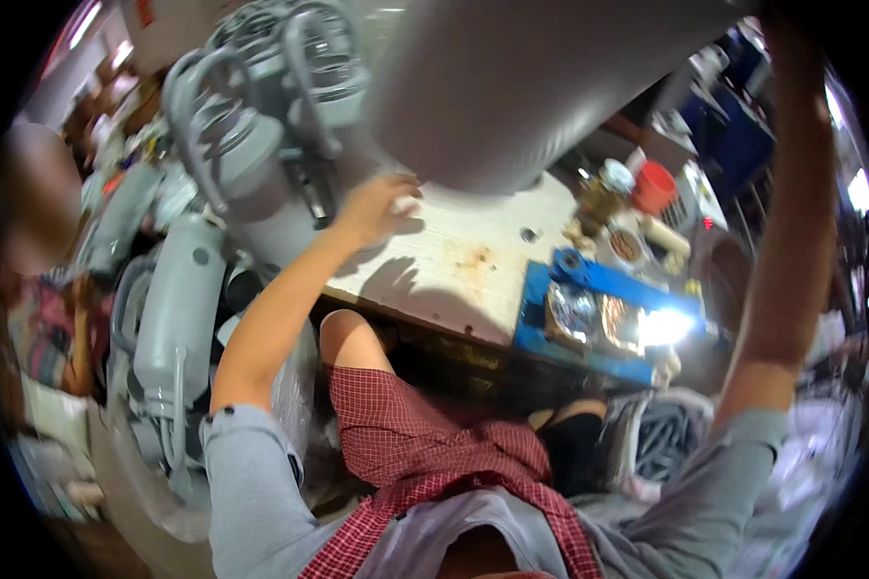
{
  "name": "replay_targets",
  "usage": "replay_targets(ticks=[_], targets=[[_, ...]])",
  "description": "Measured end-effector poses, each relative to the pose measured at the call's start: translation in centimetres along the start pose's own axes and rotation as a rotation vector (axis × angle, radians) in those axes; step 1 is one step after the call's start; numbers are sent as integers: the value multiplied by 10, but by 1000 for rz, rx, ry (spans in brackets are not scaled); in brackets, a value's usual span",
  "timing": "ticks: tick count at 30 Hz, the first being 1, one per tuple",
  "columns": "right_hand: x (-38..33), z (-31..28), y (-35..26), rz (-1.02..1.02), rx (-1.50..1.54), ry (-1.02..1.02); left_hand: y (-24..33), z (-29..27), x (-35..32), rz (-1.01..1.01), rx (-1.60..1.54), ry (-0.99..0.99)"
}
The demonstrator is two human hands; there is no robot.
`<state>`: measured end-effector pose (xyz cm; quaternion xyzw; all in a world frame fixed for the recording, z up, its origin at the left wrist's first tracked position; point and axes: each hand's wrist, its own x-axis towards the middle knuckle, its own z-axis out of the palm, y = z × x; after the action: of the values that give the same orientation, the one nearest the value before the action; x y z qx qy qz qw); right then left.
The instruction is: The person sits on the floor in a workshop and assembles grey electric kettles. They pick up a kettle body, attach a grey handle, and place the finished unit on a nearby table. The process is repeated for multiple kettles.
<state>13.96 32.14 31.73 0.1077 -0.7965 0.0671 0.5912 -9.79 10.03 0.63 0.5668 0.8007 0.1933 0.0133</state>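
A large grey cylindrical tank [541,82] is raised and tilted over the white worktop [463,265], somewhat blurred. My left hand [381,209] is beside the tank's lower end, fingers loosely spread, with a shadow of spread fingers on the worktop below. Whether a fingertip touches the tank I cannot tell. My right forearm reaches up along the right side toward the tank's upper end, and the hand is lost beyond the dark rim of the picture. Several similar grey tanks with looped handles [246,145] stand upright just left of the worktop.
A blue metal fixture [599,318] with shiny plates sits at the worktop's right edge. Behind it are a red cup [654,187] and jars. More grey tanks [179,309] lie at left, near another person. A bag of grey parts [661,439] is at lower right.
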Motion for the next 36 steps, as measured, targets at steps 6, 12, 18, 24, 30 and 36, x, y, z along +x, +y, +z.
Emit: replay_targets(ticks=[6,12,18,24,30,36], targets=[[-144,100,-39,524,519,-45,48,-37,-38,-47,-1229,8],[-329,109,-105,1124,797,205,92,59,-39,4,-2098,-253],[-440,-36,-86,996,-150,-403,67,35,-62,-54,-1877,-252],[-510,-59,11,846,-173,-764,62,15,-34,-35,-1544,-357],[-513,-61,15,950,-184,-760,39,-7,-21,-17,-1352,-275],[-382,-58,-53,936,123,-392,13,-38,-83,-150,-1302,84]])
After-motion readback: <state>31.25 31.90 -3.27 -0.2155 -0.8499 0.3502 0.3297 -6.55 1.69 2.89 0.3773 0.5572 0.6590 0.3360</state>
